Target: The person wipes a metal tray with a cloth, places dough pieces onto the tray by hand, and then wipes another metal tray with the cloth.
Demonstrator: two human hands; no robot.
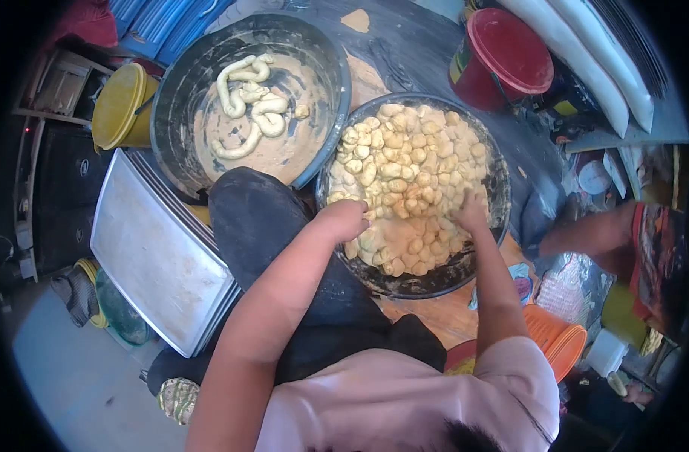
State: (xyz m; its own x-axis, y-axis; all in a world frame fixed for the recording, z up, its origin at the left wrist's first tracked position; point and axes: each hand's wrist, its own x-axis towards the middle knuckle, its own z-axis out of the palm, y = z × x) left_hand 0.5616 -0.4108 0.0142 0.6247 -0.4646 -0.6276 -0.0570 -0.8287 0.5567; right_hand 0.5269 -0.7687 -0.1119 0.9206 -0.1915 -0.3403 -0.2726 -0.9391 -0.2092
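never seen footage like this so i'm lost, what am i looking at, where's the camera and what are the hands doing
There is no machine here: a person works with bare hands, and the single picture comes from a camera on their head, looking down. The left hand and right hand reach into a dark basin heaped with dough pieces; whether they grip any is hidden. Beside it a second basin holds dough ropes, with metal trays on the left.
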